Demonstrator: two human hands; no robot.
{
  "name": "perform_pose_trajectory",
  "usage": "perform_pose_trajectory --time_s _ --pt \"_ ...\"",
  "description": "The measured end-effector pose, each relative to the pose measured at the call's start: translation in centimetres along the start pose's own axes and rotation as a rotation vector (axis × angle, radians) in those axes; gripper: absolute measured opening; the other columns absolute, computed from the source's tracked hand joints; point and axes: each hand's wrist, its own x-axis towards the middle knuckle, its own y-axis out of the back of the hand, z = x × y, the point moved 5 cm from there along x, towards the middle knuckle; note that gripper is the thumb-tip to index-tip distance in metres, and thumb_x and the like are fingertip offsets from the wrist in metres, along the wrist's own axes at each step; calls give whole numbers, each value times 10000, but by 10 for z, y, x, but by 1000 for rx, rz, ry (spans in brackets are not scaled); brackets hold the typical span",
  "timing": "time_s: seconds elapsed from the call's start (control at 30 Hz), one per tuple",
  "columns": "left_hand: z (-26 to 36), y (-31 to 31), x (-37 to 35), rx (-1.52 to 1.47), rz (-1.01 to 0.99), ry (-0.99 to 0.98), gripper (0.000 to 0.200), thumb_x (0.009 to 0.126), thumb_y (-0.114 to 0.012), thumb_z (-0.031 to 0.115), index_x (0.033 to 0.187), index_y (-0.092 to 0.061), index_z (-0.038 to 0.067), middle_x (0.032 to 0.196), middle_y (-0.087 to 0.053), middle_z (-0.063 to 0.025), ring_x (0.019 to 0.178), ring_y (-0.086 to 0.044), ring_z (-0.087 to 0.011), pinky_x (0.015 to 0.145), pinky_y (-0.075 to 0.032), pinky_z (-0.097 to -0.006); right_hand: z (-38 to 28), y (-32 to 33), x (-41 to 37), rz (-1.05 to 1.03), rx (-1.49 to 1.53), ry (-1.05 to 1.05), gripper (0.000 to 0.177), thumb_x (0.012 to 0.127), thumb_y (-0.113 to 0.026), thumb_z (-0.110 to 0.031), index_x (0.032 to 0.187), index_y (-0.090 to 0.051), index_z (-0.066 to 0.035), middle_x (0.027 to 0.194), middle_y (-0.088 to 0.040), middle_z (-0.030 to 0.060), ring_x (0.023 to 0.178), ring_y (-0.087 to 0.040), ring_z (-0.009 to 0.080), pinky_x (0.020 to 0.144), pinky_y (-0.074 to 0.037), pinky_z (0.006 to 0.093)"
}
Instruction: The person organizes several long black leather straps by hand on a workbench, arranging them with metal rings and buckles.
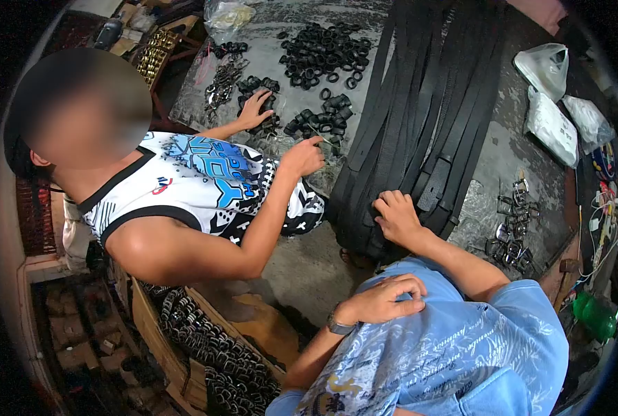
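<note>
My left hand (389,299), with a watch on the wrist, rests against the front of my light blue shirt (454,347), its fingers loosely bent and nothing visible in them. Farther forward, my right hand (398,216) lies on the near end of a thick bundle of long black straps (409,118), fingers bent and slightly apart. The straps run away from me across the grey table (253,41). Just right of my right hand is a strap piece with small holes (432,188).
A co-worker (184,187) at left has both hands near black loops (333,114). More loops (323,52) lie behind. Metal buckles (513,225) and plastic bags (551,125) are at right. A box of metal parts (205,347) stands below left.
</note>
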Motion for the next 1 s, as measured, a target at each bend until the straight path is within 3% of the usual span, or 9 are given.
perform_pose_trajectory --time_s 1.0 --pt "3 5 8 44 19 -46 270 961 -626 289 908 -554 34 1141 -579 -134 1088 -554 -271 976 -417 -392 8 5 1 4 -27 12 402 711 -765 -139 1061 -570 -107 1080 -541 93 1022 -506 290 802 -388 429"
